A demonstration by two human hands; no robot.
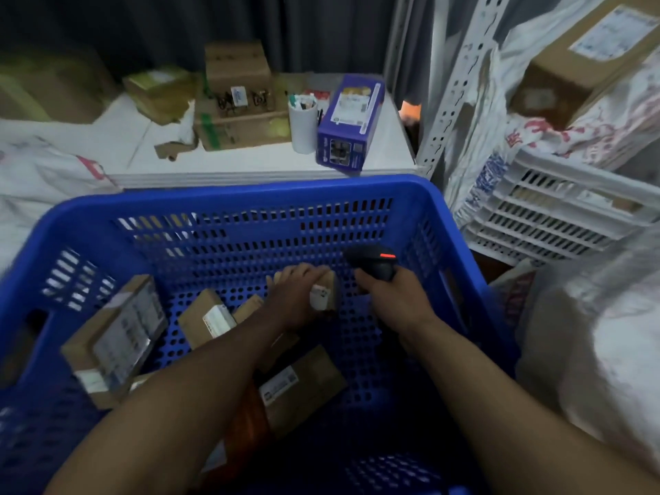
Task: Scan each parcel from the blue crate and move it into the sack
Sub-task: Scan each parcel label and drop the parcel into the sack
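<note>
Blue plastic crate (250, 189) holds five brown cardboard parcels (114, 337). Left hand (296, 291) grips one small parcel (326, 296) inside it; right hand (389, 298) grips one black handheld scanner (375, 260).

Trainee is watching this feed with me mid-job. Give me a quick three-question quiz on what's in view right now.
1. True or false: the right hand holds the scanner.
2. What does the left hand grip? A) a small parcel B) a tape roll C) nothing
3. Fill in: both hands reach into the ___ crate.

Key: 1 true; 2 A; 3 blue.
</note>
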